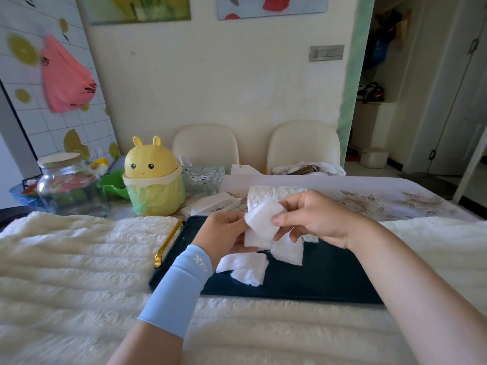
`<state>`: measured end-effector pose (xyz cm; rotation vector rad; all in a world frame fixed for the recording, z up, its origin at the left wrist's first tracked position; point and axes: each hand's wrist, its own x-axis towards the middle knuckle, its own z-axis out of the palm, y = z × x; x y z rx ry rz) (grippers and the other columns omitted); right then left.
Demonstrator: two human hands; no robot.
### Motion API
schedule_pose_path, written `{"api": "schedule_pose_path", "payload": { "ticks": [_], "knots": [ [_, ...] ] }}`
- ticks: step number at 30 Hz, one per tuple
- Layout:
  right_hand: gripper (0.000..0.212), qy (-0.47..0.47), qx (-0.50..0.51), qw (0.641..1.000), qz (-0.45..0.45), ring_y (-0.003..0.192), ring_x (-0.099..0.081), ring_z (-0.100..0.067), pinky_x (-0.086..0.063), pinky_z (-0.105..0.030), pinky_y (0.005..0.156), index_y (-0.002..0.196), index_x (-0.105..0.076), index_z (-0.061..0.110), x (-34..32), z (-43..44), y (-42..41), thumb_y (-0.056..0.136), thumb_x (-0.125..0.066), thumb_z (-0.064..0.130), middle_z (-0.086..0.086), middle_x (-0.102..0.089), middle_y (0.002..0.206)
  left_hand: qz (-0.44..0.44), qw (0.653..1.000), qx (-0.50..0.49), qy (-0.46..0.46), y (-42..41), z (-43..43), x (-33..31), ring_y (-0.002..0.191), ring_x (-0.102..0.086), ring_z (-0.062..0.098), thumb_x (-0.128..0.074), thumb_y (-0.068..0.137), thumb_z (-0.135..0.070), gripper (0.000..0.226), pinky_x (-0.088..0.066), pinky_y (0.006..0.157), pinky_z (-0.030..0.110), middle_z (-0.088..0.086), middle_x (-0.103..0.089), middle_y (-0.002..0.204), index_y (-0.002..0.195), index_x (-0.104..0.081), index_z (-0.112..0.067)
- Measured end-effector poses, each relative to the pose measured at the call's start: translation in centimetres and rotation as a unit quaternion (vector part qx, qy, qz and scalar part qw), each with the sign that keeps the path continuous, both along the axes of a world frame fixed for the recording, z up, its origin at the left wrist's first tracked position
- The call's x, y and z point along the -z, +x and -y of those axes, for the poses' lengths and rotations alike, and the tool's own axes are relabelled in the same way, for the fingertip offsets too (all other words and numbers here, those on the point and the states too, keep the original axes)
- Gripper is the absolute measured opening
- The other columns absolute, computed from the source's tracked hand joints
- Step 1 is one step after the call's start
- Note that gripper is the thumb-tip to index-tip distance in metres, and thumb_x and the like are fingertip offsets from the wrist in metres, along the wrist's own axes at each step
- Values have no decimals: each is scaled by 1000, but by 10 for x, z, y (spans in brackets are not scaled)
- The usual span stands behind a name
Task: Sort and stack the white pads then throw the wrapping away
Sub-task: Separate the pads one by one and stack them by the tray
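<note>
Both hands hold a small bunch of white pads above a dark blue tray. My left hand, with a light blue sleeve on the wrist, grips the bunch from below and the left. My right hand pinches the top pad with thumb and fingers. Loose white pads lie on the tray under the hands, and another pad lies just right of them. A taller white stack stands behind the hands. The yellow rabbit-shaped bin with a green liner stands at the back left.
A fluffy cream blanket covers the table front. A gold handle edges the tray's left side. A glass jar, a green bowl, a glass dish and white wrapping paper sit behind. Two cream chairs stand beyond the table.
</note>
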<state>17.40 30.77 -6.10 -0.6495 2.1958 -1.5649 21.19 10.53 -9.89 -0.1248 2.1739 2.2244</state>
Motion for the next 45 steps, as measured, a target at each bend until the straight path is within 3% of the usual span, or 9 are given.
{"api": "schedule_pose_path", "payload": {
  "ticks": [14, 17, 21, 27, 30, 33, 36, 39, 45],
  "knots": [
    [6, 188, 88, 964, -169, 44, -52, -3, -38, -12, 46, 82, -74, 19, -3, 16, 11, 86, -74, 24, 7, -65, 56, 39, 996, 35, 69, 3, -3, -5, 96, -72, 35, -55, 100, -23, 29, -62, 72, 38, 22, -74, 102, 113, -67, 0],
    [13, 179, 116, 959, -187, 53, -60, -4, -41, -13, 48, 90, -71, 26, 0, 20, 10, 81, -79, 30, 13, -66, 65, 27, 997, 65, 34, 2, 0, -3, 98, -72, 32, -66, 91, -33, 38, -61, 81, 40, 19, -74, 103, 111, -70, -1],
    [34, 50, 139, 983, -111, 76, -69, -8, -52, -23, 56, 112, -68, 27, 3, 22, 8, 81, -82, 31, 5, -73, 95, -11, 997, 78, -11, 2, 7, -2, 98, -72, 28, -72, 86, -8, 24, -60, 85, 38, 14, -75, 104, 109, -72, -3],
    [26, -9, 186, 972, -140, 60, -67, -8, -52, -23, 57, 105, -69, 18, 13, 34, 5, 83, -82, 19, 0, -75, 84, -12, 998, 62, -25, 0, 22, -4, 90, -74, 24, -72, 81, 6, 29, -61, 74, 30, 12, -76, 98, 108, -71, -6],
    [12, 56, 187, 939, -282, 64, -60, 5, -45, -13, 63, 91, -72, 29, 16, 39, 7, 85, -79, 20, 17, -70, 81, -33, 999, -33, 5, -3, 37, -4, 81, -74, 20, -71, 81, 10, 25, -61, 67, 26, 9, -76, 92, 101, -71, -6],
    [7, 171, 53, 939, -293, 69, -57, 5, -42, -14, 66, 92, -74, 35, 17, 55, 24, 86, -77, 31, 30, -65, 81, -53, 992, -113, 16, -9, 47, -2, 83, -74, 21, -71, 83, 8, 23, -61, 70, 27, 7, -76, 92, 102, -70, -6],
    [27, 330, -28, 863, -381, 105, -53, -6, -45, -27, 85, 112, -71, 39, 32, 75, 30, 85, -71, 43, 19, -63, 118, -62, 985, -162, -7, -13, 49, 2, 87, -74, 24, -71, 84, 5, 22, -61, 77, 33, 7, -76, 94, 101, -69, -8],
    [32, 375, -36, 822, -428, 113, -51, -19, -42, -31, 86, 119, -71, 35, 44, 86, 27, 88, -63, 41, 8, -62, 124, -70, 981, -179, -25, -15, 48, 4, 87, -74, 23, -71, 84, 4, 22, -61, 79, 36, 5, -75, 94, 99, -69, -11],
    [21, 302, 48, 887, -345, 96, -59, -16, -51, -34, 78, 93, -75, 28, 43, 83, 23, 94, -55, 34, 8, -64, 104, -78, 979, -185, -37, -14, 46, 4, 88, -73, 23, -70, 85, 2, 23, -61, 79, 36, 6, -74, 97, 104, -68, -9]
  ]
}}
